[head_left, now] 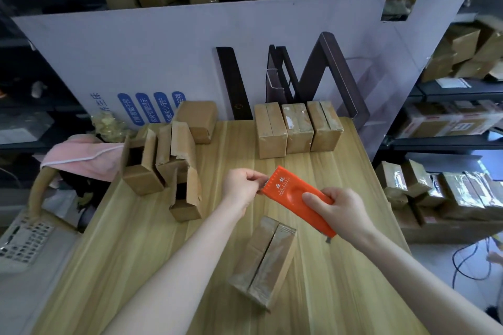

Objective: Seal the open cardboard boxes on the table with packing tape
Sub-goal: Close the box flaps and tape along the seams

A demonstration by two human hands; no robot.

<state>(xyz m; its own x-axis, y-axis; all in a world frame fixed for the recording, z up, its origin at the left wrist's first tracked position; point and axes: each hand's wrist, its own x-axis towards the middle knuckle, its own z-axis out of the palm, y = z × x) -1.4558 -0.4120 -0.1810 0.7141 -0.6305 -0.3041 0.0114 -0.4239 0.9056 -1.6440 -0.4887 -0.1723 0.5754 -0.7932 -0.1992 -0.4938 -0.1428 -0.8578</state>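
The tape dispenser (288, 190) spans from your left fingers (253, 176) to your right fingers (313, 198). Beneath them, nearer you, one box (265, 261) lies on the tabletop (353, 171). Beyond the fingers stands a row of three boxes (298, 128); the open boxes (163, 166) stand to their left.

We see a tabletop (340, 266) of pale wood grain, smooth with a soft sheen. The open boxes (143, 174) are matt brown cardboard. The three back boxes (298, 128) carry glossy tape. The tape dispenser (291, 193) is smooth orange plastic, and the cloth (84, 158) is soft and pink.

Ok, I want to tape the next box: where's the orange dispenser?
Head view, mid-table: the right hand grips the orange dispenser by the near box, the left hand pinching at its toothed end.
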